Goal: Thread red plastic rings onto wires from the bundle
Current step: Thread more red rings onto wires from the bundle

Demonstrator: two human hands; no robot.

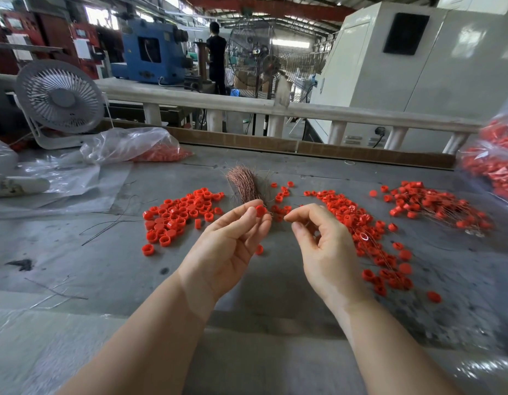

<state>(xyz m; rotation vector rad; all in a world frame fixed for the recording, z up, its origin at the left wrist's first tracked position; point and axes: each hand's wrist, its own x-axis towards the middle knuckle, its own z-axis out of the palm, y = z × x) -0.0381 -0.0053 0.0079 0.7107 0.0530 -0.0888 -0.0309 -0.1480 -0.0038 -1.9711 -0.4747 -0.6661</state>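
My left hand (230, 246) pinches one red ring (260, 210) between thumb and fingertips, raised above the grey table (110, 260). My right hand (321, 246) is close beside it, thumb and forefinger pinched together on what looks like a thin wire, which is hard to make out. The copper wire bundle (244, 183) lies fanned out just behind my hands. A pile of loose red rings (178, 215) lies to the left. Rings with wires through them (361, 223) spread to the right, and more lie in a further heap (435, 206).
A white desk fan (60, 99) stands at the back left beside a clear plastic bag of red rings (138, 146). Another bag of red parts (492, 166) sits at the right edge. Loose dark wires (116, 220) lie left. A railing (247, 105) borders the table's back; a person stands far behind.
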